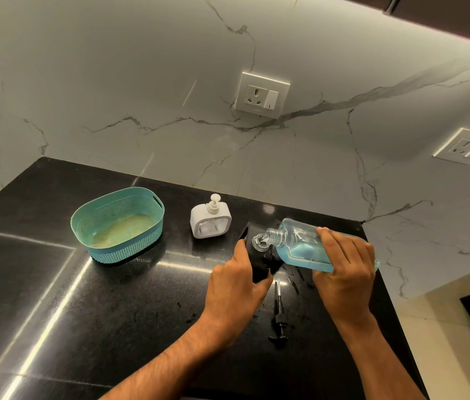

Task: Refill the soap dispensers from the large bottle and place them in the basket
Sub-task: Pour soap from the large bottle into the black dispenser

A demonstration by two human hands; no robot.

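Presently the right hand (343, 272) grips the large bottle (300, 243), tipped mouth-to-mouth at the black dispenser (257, 255), which the left hand (239, 281) clasps on the counter (112, 313). Advisable: keep necks aligned, pour slowly. Basket (117, 226) stands well left.

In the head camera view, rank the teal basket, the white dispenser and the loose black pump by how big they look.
1. Teal basket, clearly largest.
2. White dispenser.
3. Black pump, thinnest, though about as long as the dispenser is tall; it lies nearer the camera, so that is unsure.
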